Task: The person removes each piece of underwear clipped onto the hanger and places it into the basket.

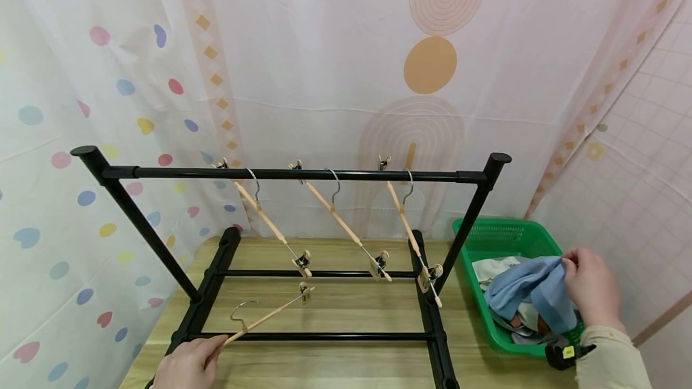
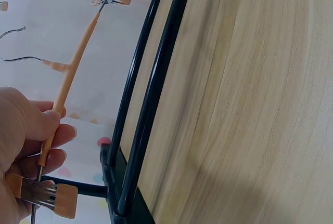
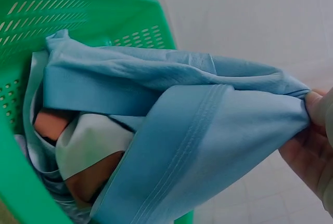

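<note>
My left hand (image 1: 186, 362) grips a wooden clip hanger (image 1: 265, 318) by one end of its bar, in front of the black rack. In the left wrist view, thumb and fingers wrap the hanger's bar (image 2: 71, 81), and a metal clip with wooden pads (image 2: 65, 201) sits near the palm. My right hand (image 1: 591, 287) pinches a light blue garment (image 1: 532, 287) at one edge and lifts part of it above the green basket (image 1: 489, 332). In the right wrist view the blue cloth (image 3: 208, 135) stretches from the fingertips down into the basket, its stitched hem showing. Which garment it is, I cannot tell.
Three more clip hangers (image 1: 334, 212) hang by their hooks from the top bar (image 1: 303, 174) of the black rack. Other clothes (image 1: 489, 269), white, brown and grey, lie in the basket. The rack stands on a wood-grain table (image 1: 324, 305), with patterned curtains behind.
</note>
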